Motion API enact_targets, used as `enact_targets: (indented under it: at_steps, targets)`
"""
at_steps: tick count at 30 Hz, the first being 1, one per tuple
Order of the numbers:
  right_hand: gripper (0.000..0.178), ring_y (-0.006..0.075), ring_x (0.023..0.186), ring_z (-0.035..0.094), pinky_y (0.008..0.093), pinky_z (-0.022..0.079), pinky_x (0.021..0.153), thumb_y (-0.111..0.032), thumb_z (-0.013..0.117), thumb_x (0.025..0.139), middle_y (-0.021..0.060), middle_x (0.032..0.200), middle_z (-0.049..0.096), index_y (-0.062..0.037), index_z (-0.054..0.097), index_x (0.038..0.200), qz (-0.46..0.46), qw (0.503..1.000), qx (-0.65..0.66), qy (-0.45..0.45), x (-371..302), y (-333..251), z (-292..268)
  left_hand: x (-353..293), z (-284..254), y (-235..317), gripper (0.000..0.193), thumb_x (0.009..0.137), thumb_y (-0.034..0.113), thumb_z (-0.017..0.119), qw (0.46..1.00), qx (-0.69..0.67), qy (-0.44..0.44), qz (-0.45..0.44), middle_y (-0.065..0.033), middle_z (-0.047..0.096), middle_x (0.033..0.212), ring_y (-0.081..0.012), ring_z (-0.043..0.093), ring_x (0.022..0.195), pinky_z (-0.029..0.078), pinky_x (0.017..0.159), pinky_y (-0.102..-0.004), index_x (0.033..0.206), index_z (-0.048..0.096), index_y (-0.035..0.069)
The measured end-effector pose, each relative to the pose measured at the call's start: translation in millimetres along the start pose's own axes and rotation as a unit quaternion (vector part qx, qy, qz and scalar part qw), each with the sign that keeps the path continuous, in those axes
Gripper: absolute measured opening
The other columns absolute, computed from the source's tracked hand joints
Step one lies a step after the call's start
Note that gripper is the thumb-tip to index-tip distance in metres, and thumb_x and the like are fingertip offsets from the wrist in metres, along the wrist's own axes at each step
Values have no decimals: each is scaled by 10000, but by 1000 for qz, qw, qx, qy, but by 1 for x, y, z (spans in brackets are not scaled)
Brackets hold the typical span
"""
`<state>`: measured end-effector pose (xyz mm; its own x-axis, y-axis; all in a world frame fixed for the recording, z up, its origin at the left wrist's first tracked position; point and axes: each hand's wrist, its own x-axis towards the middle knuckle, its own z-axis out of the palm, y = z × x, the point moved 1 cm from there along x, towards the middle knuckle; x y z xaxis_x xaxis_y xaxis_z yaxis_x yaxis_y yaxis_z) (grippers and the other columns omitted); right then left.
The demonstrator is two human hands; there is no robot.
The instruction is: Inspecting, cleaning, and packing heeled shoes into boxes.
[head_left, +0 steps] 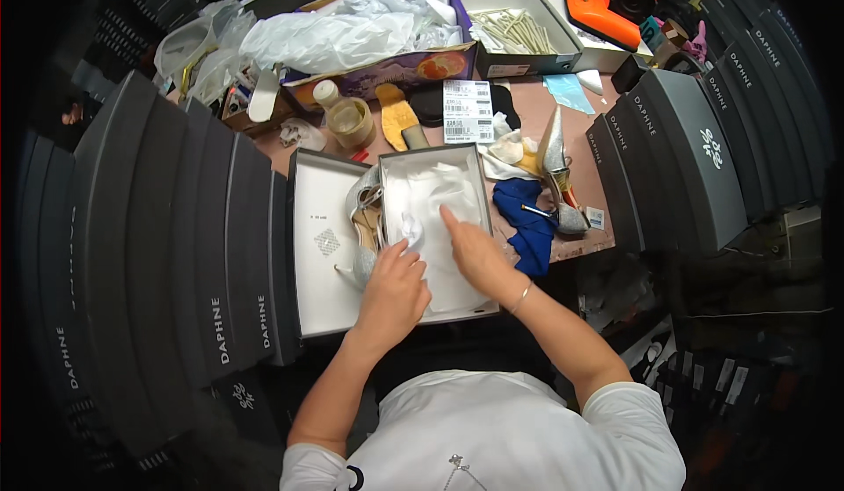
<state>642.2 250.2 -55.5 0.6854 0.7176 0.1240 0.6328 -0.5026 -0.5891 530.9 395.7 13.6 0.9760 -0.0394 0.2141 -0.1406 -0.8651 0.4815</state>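
A shallow grey-edged shoe box (479, 179) lies in front of me, lined with white tissue paper (448, 271). It overlaps a second open box part, the lid (321, 298), with a white inside. Between them a silver glittery high-heeled shoe (363, 199) lies on its side. My left hand (394, 296) has its fingers curled at a crumpled wad of white paper (411, 230) and seems to pinch its lower end. Over the tissue reaches my right hand (482, 261), index finger stretched out, holding nothing visible. Another silver high-heeled shoe (554, 157) lies to the right.
Stacked dark shoe boxes (176, 218) rise at left, more boxes (677, 157) at right. Beyond are a jar (350, 122), label sheets (468, 111), a carton (387, 73) of plastic wrapping, a box of sticks (519, 32) and an orange tool (607, 7). Blue cloth (527, 227) lies right.
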Motion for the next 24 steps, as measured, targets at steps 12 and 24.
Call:
enact_targets:
  at_steps: [12, 24]
  targets:
    - [658, 384, 760, 642, 456, 535, 655, -49, 682, 708, 233, 989, 602, -35, 416, 1310, -9, 993, -71, -94, 46, 17, 8, 20, 61, -11, 284, 817, 202, 648, 875, 337, -347, 23, -72, 684, 839, -240, 663, 833, 420, 826, -405, 1044, 620, 33]
    - [574, 379, 1041, 556, 424, 453, 909, -87, 716, 709, 226, 1083, 581, -45, 506, 1241, -11, 886, -379, 267, 93, 98, -171, 31, 60, 1, 244, 833, 188, 611, 859, 354, -361, 81, -135, 550, 1254, -295, 565, 1077, 418, 874, -498, 1042, 696, 96]
